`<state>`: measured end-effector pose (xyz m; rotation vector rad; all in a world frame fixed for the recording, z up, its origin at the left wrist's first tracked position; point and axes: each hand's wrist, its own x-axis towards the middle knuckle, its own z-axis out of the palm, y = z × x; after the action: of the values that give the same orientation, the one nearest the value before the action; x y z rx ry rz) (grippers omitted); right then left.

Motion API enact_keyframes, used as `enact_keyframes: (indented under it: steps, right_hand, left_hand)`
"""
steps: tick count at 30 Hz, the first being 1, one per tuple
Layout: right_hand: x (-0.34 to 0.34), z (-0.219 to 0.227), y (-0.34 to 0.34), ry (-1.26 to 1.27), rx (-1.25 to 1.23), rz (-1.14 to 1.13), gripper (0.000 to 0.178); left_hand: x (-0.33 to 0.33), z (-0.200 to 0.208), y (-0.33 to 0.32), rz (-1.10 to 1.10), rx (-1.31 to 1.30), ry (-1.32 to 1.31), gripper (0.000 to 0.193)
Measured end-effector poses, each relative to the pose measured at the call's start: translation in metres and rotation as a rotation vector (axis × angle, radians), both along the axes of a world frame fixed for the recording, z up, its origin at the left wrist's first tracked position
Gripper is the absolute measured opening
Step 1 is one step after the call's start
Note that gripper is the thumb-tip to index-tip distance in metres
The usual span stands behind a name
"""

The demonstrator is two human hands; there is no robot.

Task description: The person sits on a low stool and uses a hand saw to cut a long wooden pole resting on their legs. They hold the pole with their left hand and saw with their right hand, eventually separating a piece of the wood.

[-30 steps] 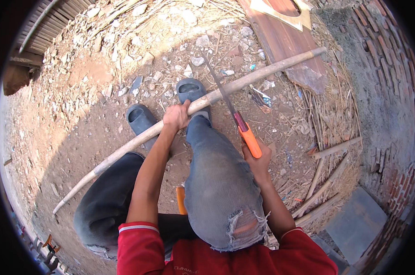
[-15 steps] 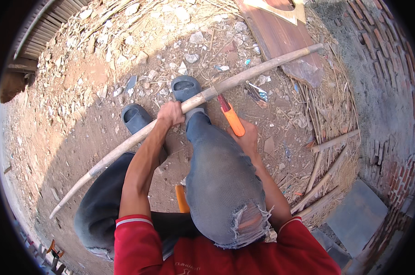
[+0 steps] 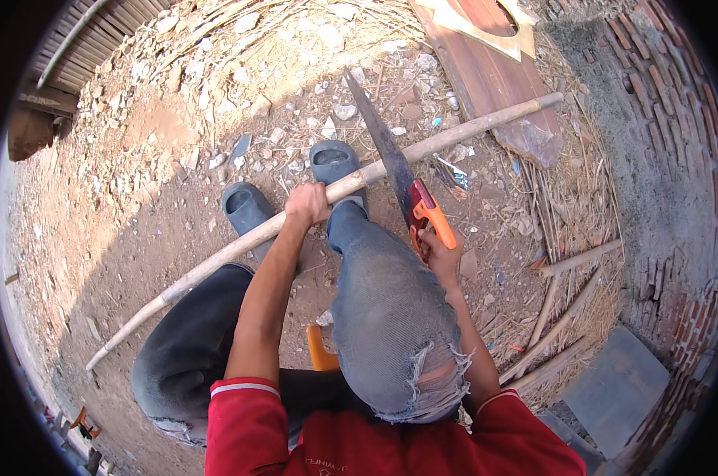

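A long pale bamboo pole [image 3: 470, 128] slants across from the lower left to the upper right. My left hand [image 3: 307, 204] is closed around it, beside my right foot in a grey slipper [image 3: 333, 159]. The pole passes over that foot near the ankle. To the right of my knee, my right hand [image 3: 441, 252] grips the orange handle of a hand saw [image 3: 377, 131]. The saw's dark blade points up and to the left and crosses above the pole, just right of my foot. Whether its teeth touch the pole, I cannot tell.
A brown wooden board [image 3: 486, 79] lies under the pole's far end. Sticks [image 3: 561, 317] and dry straw lie along the brick wall [image 3: 660, 103] at right, near a grey sheet [image 3: 619, 389]. Stones litter the ground. An orange object [image 3: 319, 349] shows partly beneath my right leg.
The saw has turned so its blade now shows broadside across the pole; before, little beyond the handle showed. My right hand has shifted slightly. My left hand keeps its hold.
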<state>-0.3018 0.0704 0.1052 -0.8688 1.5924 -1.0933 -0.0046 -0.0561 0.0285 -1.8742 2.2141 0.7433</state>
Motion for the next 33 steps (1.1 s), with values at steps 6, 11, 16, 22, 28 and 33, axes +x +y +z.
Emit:
enact_keyframes:
  steps: [6,11,16,22,28,33]
  right_hand:
    - [0.031,0.061,-0.015,0.555,-0.211,0.284,0.019]
    - [0.019,0.093,-0.024,-0.004,0.016,-0.023,0.016]
    - [-0.018,0.096,-0.015,0.309,-0.199,0.002,0.015]
    - [-0.02,0.072,0.034,0.392,-0.127,-0.102,0.019]
    - [0.003,0.067,0.038,0.492,-0.18,0.05,0.01]
    - [-0.004,0.084,0.054,0.506,-0.127,0.163,0.009]
  left_hand:
    - [-0.011,0.001,0.006,0.039,0.018,-0.033,0.027]
    - [-0.009,-0.006,0.002,0.074,0.003,-0.044,0.025]
    - [-0.008,0.006,0.001,0.095,0.048,-0.043,0.029]
    - [-0.014,0.01,-0.003,0.102,0.052,-0.03,0.03]
    - [-0.014,0.01,-0.005,0.076,0.071,-0.062,0.037]
    - [-0.011,0.005,-0.003,0.055,0.044,-0.06,0.045]
